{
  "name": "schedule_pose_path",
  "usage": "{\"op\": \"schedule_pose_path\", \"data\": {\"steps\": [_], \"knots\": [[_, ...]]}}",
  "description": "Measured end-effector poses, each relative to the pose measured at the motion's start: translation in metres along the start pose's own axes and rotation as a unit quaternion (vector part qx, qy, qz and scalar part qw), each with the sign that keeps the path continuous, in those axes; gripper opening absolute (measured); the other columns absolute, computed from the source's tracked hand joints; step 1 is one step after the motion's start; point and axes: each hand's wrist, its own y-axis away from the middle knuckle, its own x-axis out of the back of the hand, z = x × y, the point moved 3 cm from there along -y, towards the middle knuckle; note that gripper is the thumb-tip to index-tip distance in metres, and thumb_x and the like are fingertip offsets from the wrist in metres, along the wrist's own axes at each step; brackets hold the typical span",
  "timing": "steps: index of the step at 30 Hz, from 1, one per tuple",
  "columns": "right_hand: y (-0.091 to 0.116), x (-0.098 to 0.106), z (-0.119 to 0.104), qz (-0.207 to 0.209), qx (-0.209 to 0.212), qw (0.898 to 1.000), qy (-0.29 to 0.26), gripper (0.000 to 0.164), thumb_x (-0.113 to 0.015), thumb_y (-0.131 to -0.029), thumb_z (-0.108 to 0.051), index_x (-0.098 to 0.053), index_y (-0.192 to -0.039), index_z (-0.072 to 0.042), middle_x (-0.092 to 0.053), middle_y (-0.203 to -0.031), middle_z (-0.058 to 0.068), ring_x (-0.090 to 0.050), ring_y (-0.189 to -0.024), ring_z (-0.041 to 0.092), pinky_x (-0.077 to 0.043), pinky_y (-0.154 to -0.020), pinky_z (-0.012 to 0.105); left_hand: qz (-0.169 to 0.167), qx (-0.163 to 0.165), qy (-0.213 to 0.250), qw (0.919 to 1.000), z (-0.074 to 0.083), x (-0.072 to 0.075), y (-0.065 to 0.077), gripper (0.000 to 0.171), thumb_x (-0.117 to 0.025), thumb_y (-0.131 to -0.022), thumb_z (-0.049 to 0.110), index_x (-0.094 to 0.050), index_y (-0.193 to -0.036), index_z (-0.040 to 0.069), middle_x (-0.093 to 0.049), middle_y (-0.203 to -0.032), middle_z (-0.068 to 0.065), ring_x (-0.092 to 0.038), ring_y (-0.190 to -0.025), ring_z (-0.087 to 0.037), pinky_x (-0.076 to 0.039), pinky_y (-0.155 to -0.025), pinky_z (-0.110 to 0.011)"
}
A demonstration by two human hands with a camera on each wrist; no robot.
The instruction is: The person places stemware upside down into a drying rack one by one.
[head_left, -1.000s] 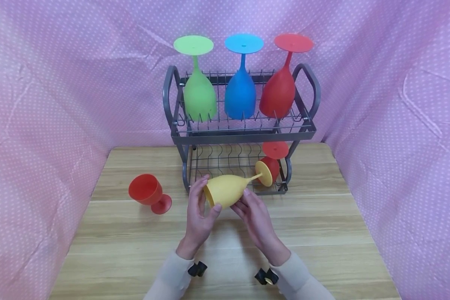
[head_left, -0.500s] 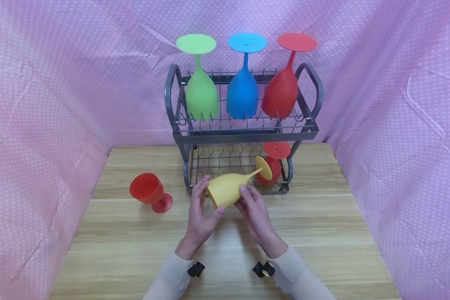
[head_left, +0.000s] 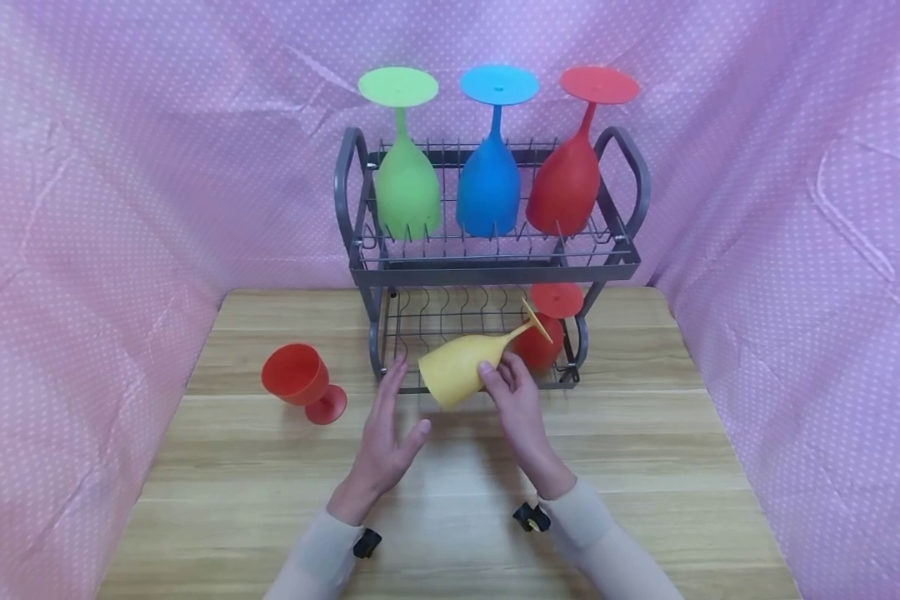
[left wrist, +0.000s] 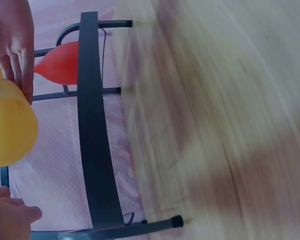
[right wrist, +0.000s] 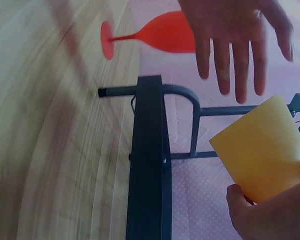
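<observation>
A yellow plastic goblet (head_left: 459, 367) is held tilted in front of the lower rack tier, its bowl mouth facing down-left and its foot up-right. My right hand (head_left: 515, 406) grips it around the bowl near the stem, thumb on the near side. My left hand (head_left: 381, 447) is off the goblet, fingers extended and thumb spread, just left of the bowl's mouth. In the right wrist view the left hand (right wrist: 235, 42) shows straight fingers apart from the yellow bowl (right wrist: 265, 150). On the lower tier a red goblet (head_left: 543, 342) stands upside down, partly behind the yellow foot.
A two-tier dark metal dish rack (head_left: 495, 273) stands at the back of the wooden table (head_left: 450, 517). Its upper tier bears upside-down green (head_left: 408, 192), blue (head_left: 488, 192) and red (head_left: 566, 187) goblets. Another red goblet (head_left: 296, 374) is on the table at left. Pink dotted cloth (head_left: 795, 250) surrounds the table.
My left hand has let go of the yellow goblet's rim and drawn back to the left. The right hand keeps hold and has tipped the goblet, its foot rising and its mouth turning downward.
</observation>
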Motion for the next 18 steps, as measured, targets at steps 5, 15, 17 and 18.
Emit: {"op": "schedule_pose_path", "data": {"steps": [5, 15, 17, 18], "knots": [[-0.006, 0.005, 0.001, 0.006, 0.016, 0.999, 0.029, 0.056, -0.067, -0.102, -0.027, -0.045, -0.147, -0.002, -0.058, -0.142, 0.015, -0.057, -0.132, 0.026, -0.05, -0.105, 0.03, -0.034, 0.018, -0.041, 0.9984, -0.004, 0.001, 0.004, 0.078, -0.057, -0.096, 0.039, -0.03, -0.163, 0.01, -0.016, -0.173, 0.001, -0.015, -0.159, -0.029, -0.026, -0.118, -0.067], [-0.014, 0.005, 0.002, 0.009, 0.049, 0.997, 0.058, 0.062, -0.071, -0.099, -0.026, -0.045, -0.148, -0.001, -0.057, -0.143, 0.016, -0.055, -0.134, 0.028, -0.049, -0.108, 0.034, -0.072, 0.018, -0.135, 0.9881, -0.012, -0.003, 0.007, 0.081, -0.059, -0.097, 0.043, -0.033, -0.159, -0.001, -0.016, -0.173, -0.003, -0.016, -0.157, -0.038, -0.021, -0.125, -0.054], [-0.016, 0.005, 0.002, 0.007, 0.056, 0.996, 0.063, 0.061, -0.072, -0.099, -0.025, -0.045, -0.148, -0.002, -0.057, -0.143, 0.015, -0.055, -0.135, 0.027, -0.047, -0.11, 0.036, -0.078, 0.017, -0.153, 0.9851, -0.013, -0.003, 0.007, 0.081, -0.06, -0.097, 0.043, -0.033, -0.16, -0.001, -0.016, -0.173, -0.005, -0.017, -0.157, -0.039, -0.02, -0.125, -0.054], [-0.017, 0.005, 0.002, 0.005, 0.06, 0.996, 0.067, 0.061, -0.072, -0.098, -0.025, -0.045, -0.148, -0.003, -0.057, -0.143, 0.014, -0.054, -0.135, 0.027, -0.046, -0.111, 0.036, -0.083, 0.016, -0.162, 0.9831, -0.014, -0.004, 0.007, 0.082, -0.06, -0.097, 0.043, -0.032, -0.16, -0.001, -0.016, -0.173, -0.006, -0.017, -0.157, -0.039, -0.021, -0.125, -0.054]]}}
